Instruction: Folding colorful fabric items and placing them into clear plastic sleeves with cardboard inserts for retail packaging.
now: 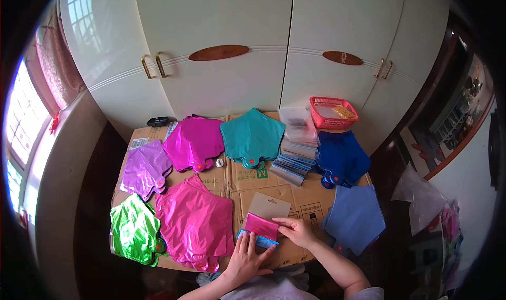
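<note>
A folded piece of shiny pink foil, like the flat foil balloons around it, lies near the table's front edge. It rests over a pale card with a hang hole and a blue printed strip. My left hand lies across the strip, fingers stretched flat and thumb apart. At the foil's right edge, my right hand has its thumb and fingertips closed on the foil. Left of my hands is a stack of flat pink foil balloons.
Flat foil balloons lie in stacks: green, lilac, magenta, teal, dark blue, light blue. Stacked cards, clear bags and a red basket stand at the back right. Cardboard covers the table.
</note>
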### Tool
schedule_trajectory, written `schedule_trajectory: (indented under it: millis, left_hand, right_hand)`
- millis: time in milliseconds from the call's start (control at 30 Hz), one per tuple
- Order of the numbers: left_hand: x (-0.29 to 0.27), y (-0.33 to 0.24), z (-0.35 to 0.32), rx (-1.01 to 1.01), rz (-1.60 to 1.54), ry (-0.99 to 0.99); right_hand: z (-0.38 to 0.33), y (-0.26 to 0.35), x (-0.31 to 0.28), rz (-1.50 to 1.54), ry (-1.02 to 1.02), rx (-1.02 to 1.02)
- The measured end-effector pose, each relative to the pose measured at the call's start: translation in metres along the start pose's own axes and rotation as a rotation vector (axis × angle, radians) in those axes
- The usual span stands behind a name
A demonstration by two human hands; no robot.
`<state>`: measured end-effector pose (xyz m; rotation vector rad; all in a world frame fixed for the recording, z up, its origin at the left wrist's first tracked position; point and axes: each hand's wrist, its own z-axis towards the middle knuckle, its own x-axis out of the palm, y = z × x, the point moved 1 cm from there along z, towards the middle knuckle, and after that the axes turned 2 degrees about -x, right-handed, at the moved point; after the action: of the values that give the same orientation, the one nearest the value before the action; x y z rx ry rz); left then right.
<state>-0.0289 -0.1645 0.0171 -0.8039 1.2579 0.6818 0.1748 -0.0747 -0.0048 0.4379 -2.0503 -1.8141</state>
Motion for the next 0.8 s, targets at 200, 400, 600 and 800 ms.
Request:
schedule_trajectory:
  millis: [200, 400, 600, 800]
  left_hand:
    - [-0.003, -0.001, 0.002, -0.011, -0.014, 0.008]
    - [-0.006, -0.001, 0.003, -0.007, -0.021, 0.019]
    - [-0.006, -0.001, 0.004, -0.015, -0.006, 0.01]
    - [-0.007, 0.0, 0.004, -0.008, -0.001, 0.007]
  right_hand:
    - [-0.005, -0.006, 0.013, -0.168, -0.193, -0.137]
    - [-0.003, -0.017, 0.014, -0.185, -0.266, -0.113]
    - [0.009, -0.003, 0.007, 0.198, -0.265, 0.205]
    - [0.019, 0.01, -0.004, -0.273, -0.172, 0.106]
